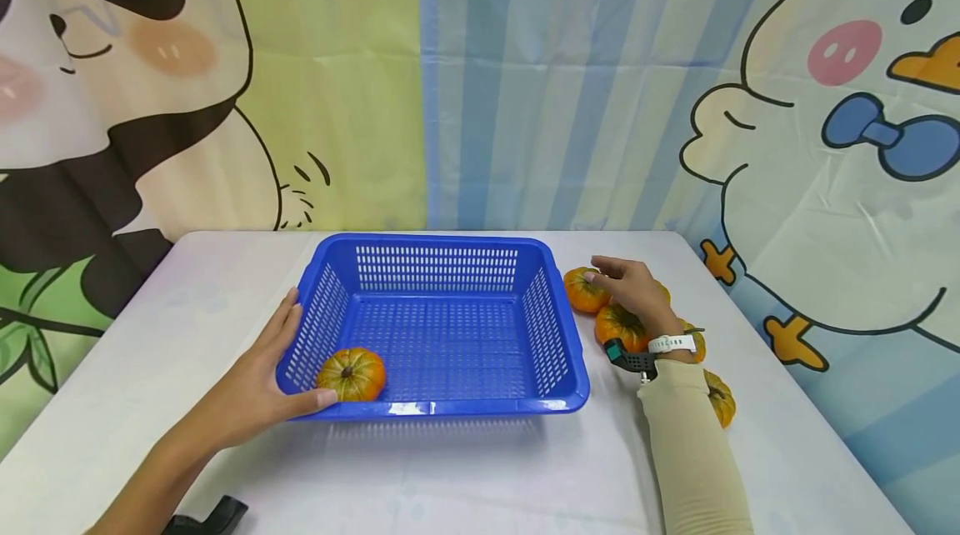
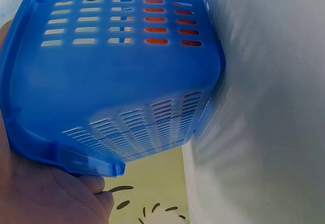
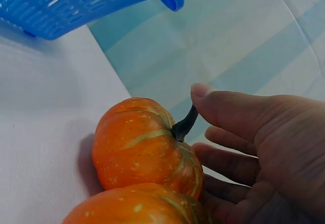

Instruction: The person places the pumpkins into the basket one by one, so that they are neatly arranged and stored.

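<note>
A blue plastic basket [image 1: 431, 408] with slotted walls stands on the table. One small orange pumpkin [image 1: 352, 375] lies in its front left corner. My left hand [image 1: 258, 389] grips the basket at that corner, thumb over the front rim and fingers along the left side; its palm [image 2: 51, 198] shows under the rim in the left wrist view. To the basket's right, my right hand [image 1: 633, 293] reaches over a pumpkin [image 3: 137, 145]. The thumb is at its dark stem [image 3: 185, 125], the other fingers beside it, loosely bent. A second pumpkin [image 3: 134, 206] sits against it.
More pumpkins lie along the right of the table, one [image 1: 694, 341] partly behind the right wrist and another [image 1: 720, 399] beside the sleeve. A white cloth [image 1: 465, 477] covers the table. Printed curtains [image 1: 525, 85] hang behind it. A black object [image 1: 210, 518] shows near the left forearm.
</note>
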The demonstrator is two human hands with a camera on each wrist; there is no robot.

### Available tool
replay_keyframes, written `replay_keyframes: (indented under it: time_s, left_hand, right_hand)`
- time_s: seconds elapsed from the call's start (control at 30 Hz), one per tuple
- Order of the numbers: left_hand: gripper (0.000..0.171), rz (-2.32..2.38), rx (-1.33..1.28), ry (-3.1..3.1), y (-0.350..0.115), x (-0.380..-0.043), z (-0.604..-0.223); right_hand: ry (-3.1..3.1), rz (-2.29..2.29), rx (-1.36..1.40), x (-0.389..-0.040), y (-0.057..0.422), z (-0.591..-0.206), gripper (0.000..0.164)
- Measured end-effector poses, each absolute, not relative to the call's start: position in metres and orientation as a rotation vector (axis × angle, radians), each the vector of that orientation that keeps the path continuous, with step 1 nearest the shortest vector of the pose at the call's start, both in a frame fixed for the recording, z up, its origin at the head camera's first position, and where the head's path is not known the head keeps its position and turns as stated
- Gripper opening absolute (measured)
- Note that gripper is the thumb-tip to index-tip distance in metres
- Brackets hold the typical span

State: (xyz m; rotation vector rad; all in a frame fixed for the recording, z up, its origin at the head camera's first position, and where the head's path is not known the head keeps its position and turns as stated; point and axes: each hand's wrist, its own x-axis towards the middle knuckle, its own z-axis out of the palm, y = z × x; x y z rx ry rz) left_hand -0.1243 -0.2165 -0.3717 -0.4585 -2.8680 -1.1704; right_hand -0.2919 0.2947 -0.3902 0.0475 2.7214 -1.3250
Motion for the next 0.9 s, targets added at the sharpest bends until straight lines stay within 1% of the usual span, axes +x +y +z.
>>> replay_keyframes:
  time_s: [0.3, 0.63, 0.9]
  left_hand:
    - [0.116, -1.16, -0.441, -2.879, -0.2163, -0.1239, -0.371]
    - [0.116, -1.177, -0.45, -2.87, -0.2173, -0.1221, -0.3729]
    - [0.116, -1.147, -0.451, -2.878, -0.2169, -0.1241, -0.3717]
  right_hand:
    - [2.705, -1.25, 0.072, -0.294, 0.2929, -0.3913, 0.072]
    - [2.738, -1.15, 0.054, -0.2929, 0.2883, -0.3939, 0.061]
    - [2.762, -1.099, 0.05, -0.2948, 0.2878, -0.3943, 0.064]
